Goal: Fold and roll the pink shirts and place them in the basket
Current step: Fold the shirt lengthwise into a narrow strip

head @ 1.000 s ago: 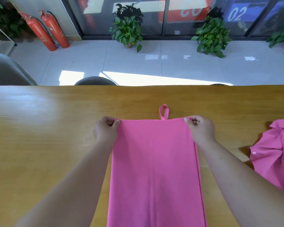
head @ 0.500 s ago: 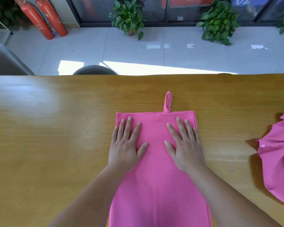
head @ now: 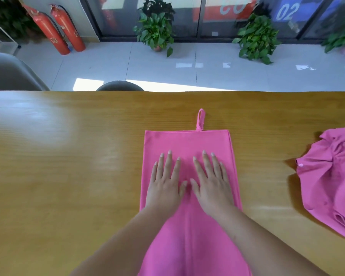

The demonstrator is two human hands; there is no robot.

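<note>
A pink shirt (head: 187, 142), folded into a long narrow strip, lies flat on the wooden table (head: 68, 176) and runs from mid-table down to the near edge of the view. A small pink loop (head: 200, 120) sticks out from its far edge. My left hand (head: 165, 182) and my right hand (head: 211, 182) lie palm down side by side on the strip, fingers straight and spread, thumbs almost touching. A second pink shirt (head: 331, 180) sits crumpled at the table's right edge. No basket is in view.
The table's far edge runs across the middle of the view. Behind it are a dark chair back (head: 120, 87), a grey chair (head: 10, 74) at left, two red fire extinguishers (head: 58, 28) and potted plants (head: 157, 30) on a tiled floor.
One second ago both hands pinched the strip's far corners. They let go, laid flat on the cloth, and have since slid toward me and closer together.
</note>
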